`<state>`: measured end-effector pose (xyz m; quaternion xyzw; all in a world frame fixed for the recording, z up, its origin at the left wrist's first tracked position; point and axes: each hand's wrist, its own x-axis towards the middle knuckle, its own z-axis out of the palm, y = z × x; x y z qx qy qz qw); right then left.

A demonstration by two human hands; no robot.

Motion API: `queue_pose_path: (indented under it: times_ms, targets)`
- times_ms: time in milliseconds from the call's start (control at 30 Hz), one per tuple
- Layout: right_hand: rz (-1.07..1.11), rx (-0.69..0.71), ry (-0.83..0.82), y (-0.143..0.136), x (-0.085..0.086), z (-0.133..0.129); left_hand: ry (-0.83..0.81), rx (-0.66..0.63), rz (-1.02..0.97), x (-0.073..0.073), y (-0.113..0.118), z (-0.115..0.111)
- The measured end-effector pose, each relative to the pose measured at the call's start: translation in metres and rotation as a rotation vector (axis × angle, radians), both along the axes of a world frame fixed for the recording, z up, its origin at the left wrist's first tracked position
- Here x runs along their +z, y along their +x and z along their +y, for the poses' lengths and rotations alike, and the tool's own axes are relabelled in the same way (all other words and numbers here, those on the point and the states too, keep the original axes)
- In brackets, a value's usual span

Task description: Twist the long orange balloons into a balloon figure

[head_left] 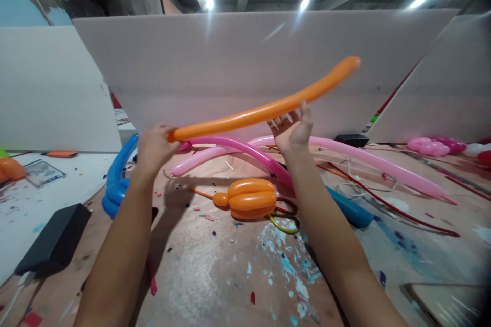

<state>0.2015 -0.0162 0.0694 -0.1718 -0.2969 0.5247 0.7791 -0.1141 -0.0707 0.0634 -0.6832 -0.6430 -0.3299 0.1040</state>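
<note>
A long inflated orange balloon [245, 118] is held up above the table, slanting upward to the right. My left hand [155, 148] is closed around its left end. My right hand [291, 130] is under the balloon's middle, palm up with fingers spread, the thumb and fingertips at its underside. Below on the table rests a twisted orange balloon shape [251, 199] made of several bubbles. A magenta long balloon [245, 147] and a pale pink one [379, 168] lie behind it, partly hidden by my right arm. A blue twisted balloon [117, 186] is beside my left forearm.
White panels [238, 61] stand upright behind the table. A black box with a cable [53, 240] lies at the left. To the right are uninflated red balloons [399, 209], a blue tube-shaped thing [351, 208] and pink balloon bubbles [427, 146]. Paint flecks and balloon scraps dot the tabletop [199, 265].
</note>
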Motion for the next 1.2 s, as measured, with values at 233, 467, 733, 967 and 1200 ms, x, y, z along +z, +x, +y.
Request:
queue_pose_path:
  times_ms: [233,467,733,967,1200]
  targets:
    - [-0.106,-0.108,-0.028,0.033,0.003,0.01,0.352,0.235,0.001,-0.007,-0.054,0.004]
    - [-0.295,-0.247,-0.041,0.022,-0.005,0.011,0.443,0.243,-0.111,-0.006,-0.033,-0.001]
    - [-0.547,0.342,0.144,-0.038,-0.012,-0.035,0.354,-0.26,0.039,0.003,0.048,-0.018]
    - [-0.672,0.133,0.288,-0.049,-0.007,-0.055,0.102,-0.378,0.197,-0.003,0.069,-0.026]
    - [-0.725,0.093,0.348,-0.046,-0.008,-0.053,0.055,-0.322,0.253,0.003,0.053,-0.022]
